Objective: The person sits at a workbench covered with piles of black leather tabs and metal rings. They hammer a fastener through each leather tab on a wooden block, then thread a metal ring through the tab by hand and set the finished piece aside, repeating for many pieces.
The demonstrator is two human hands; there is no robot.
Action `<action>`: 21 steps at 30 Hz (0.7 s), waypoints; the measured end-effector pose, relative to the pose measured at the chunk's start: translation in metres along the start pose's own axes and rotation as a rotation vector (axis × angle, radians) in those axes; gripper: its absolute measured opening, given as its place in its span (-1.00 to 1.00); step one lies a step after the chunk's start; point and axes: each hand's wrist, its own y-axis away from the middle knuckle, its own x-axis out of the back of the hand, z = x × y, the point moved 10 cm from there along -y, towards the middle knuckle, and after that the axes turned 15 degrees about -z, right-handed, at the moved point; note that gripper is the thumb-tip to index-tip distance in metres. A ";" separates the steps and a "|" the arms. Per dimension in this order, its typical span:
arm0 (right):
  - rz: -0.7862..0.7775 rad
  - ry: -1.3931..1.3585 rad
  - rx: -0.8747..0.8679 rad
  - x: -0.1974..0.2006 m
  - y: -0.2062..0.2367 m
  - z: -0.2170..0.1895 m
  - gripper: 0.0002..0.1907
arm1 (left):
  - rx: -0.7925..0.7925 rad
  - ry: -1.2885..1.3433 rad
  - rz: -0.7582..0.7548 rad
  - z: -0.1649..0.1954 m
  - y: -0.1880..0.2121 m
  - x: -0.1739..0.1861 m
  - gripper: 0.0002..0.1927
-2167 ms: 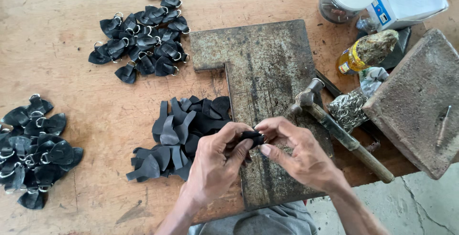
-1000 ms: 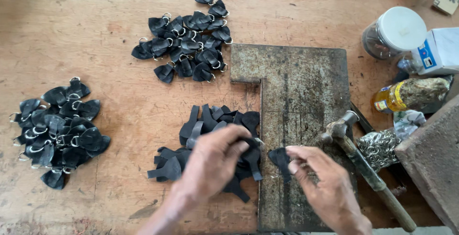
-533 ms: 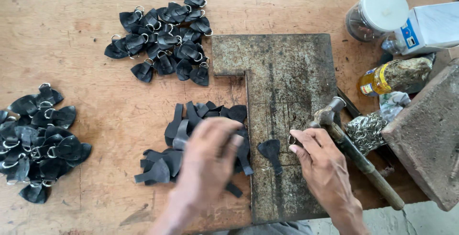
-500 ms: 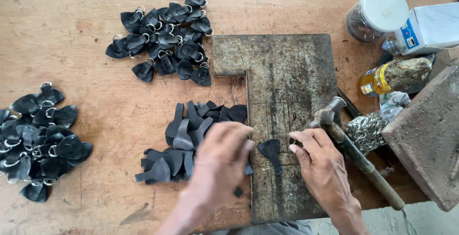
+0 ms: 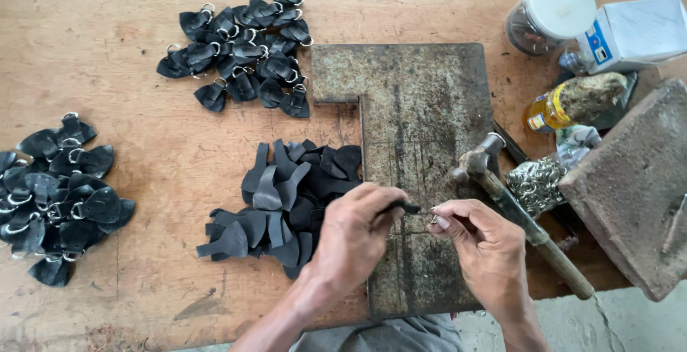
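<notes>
My left hand [image 5: 354, 241] pinches a small black leather tab [image 5: 408, 208] over a rusty metal plate [image 5: 415, 123]. My right hand [image 5: 486, 252] holds a tiny metal ring [image 5: 434, 219] at its fingertips, right beside the tab's end. Just left of my hands lies a loose pile of plain black leather tabs [image 5: 286, 194]. A hammer [image 5: 522, 220] lies on the plate's right edge, its head near my right hand.
Two heaps of black tabs fitted with metal rings lie at the top [image 5: 243, 44] and at the far left [image 5: 57, 194]. On the right are a bag of metal rings [image 5: 535, 180], a yellow bottle [image 5: 572, 101], a white-lidded jar [image 5: 551, 12], a white box [image 5: 633, 30] and a grey block [image 5: 637, 187].
My left hand picked a tab from the loose pile and brought it over the plate. My right hand let go of the earlier piece and now pinches a ring beside the new tab.
</notes>
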 end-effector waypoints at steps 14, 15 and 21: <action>-0.112 -0.518 0.013 -0.022 -0.009 0.020 -0.75 | 0.077 0.604 0.023 -0.032 0.013 0.001 -0.74; -0.136 -0.532 -0.005 -0.025 -0.009 0.021 -0.70 | 0.082 0.635 0.030 -0.034 0.014 0.000 -0.72; -0.116 -0.502 -0.030 -0.030 -0.010 0.026 -0.69 | 0.007 0.513 0.034 -0.025 0.014 -0.001 -0.77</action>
